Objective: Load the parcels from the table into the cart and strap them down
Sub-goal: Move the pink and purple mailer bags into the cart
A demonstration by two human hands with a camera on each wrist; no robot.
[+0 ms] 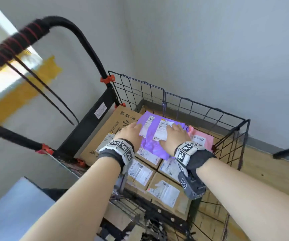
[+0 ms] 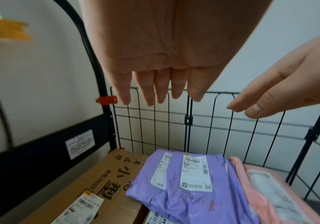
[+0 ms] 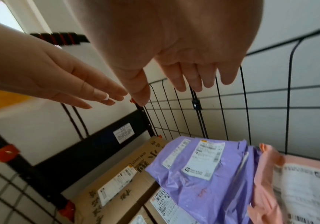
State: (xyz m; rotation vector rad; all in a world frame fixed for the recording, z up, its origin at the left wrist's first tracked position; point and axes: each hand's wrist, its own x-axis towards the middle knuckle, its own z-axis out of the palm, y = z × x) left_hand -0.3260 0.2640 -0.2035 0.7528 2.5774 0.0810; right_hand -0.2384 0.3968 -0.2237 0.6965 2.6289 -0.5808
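Parcels: in the wire-mesh cart (image 1: 208,108), stacked.
Large carton (image 1: 103,134): left side against the black end panel, printed brown cardboard.
Left hand (image 1: 129,134): fingers straight; wrist view shows it hovering clear, head view cannot tell.
Purple mailer (image 2: 191,188): crinkled plastic, white labels, far middle.
Right hand (image 1: 175,136): flat, spread, holding nothing.
Pink mailer (image 3: 289,181): right edge, smooth plastic.

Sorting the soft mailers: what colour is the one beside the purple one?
Pink mailer, with a white label; clearest in the right wrist view.
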